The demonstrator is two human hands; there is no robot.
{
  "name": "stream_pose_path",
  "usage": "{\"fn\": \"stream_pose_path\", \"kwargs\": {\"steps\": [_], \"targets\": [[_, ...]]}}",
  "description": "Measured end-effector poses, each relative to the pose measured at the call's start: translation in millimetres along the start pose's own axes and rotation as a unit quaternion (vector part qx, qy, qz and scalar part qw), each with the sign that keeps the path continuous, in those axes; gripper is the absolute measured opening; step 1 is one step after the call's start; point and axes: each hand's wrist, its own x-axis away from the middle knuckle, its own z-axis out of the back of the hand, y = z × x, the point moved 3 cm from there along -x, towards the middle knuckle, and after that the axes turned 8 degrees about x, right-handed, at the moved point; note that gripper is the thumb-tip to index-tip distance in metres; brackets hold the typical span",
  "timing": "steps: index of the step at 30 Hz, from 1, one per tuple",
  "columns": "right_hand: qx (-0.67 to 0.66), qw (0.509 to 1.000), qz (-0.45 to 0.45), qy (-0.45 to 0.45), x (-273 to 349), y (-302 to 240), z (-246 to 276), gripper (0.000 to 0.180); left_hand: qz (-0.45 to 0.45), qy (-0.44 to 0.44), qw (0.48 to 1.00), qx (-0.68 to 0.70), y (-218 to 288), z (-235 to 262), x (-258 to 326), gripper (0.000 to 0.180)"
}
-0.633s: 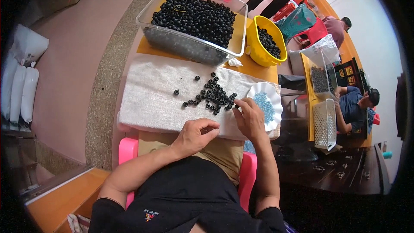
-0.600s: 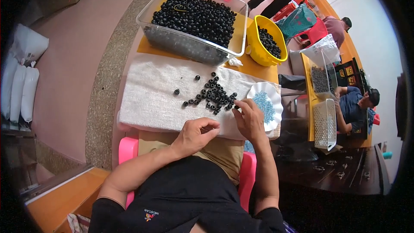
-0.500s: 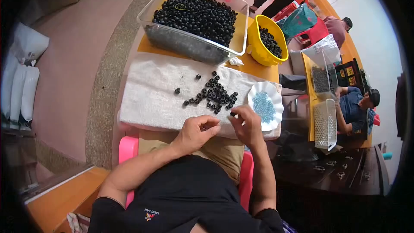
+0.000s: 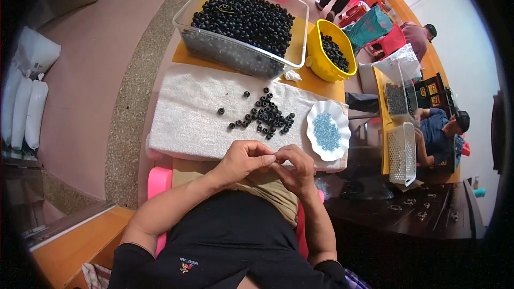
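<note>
My left hand [image 4: 241, 163] and my right hand [image 4: 296, 168] meet over the near edge of a white towel [image 4: 184, 115]. Both are closed in a pinch, fingertips touching; whatever lies between them is too small or hidden. Just beyond my hands, small black ring-like pieces [image 4: 270, 115] with holes lie in a loose cluster on the towel. Two of these pieces sit apart toward the left. To the right of the cluster, a white plate [image 4: 345, 138] with a wavy rim holds tiny pale-blue beads [image 4: 326, 131].
Behind the towel stands a clear plastic bin [image 4: 241, 51] full of similar black pieces. A yellow basket [image 4: 317, 60] beside it holds more. At the right, a seated person [image 4: 436, 131] works near a white perforated basket [image 4: 401, 155]. White sacks [image 4: 27, 107] stand at far left.
My right hand has moved left and slightly toward me, its fingertips now touching my left hand's. The small dark piece at its fingertips is now out of sight.
</note>
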Motion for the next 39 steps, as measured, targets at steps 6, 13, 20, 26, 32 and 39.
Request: {"fn": "stream_pose_path", "kwargs": {"steps": [6,13,20,26,32,39], "targets": [[-0.018,1.000,-0.025,-0.001,-1,-5,0,0.019,0.004,0.003,0.999,0.035,-1,1,1,0.018],[-0.063,0.998,-0.029,0.004,6,2,-2,0.019,0.007,0.010,0.999,0.040,4,-5,4,0.016],[-0.087,0.995,-0.023,0.031,13,3,-5,0.023,-0.017,-0.002,0.999,0.038,-1,-5,1,0.013],[-0.082,0.994,-0.035,0.066,17,1,-10,0.024,-0.019,0.022,0.998,0.064,0,-8,3,0.014],[-0.081,0.994,-0.033,0.067,18,1,-8,0.024,0.032,0.023,0.997,0.067,-1,-7,3,0.017],[-0.102,0.991,-0.043,0.074,21,2,-8,0.018,0.098,-0.016,0.985,0.141,0,-5,4,0.019]]}}
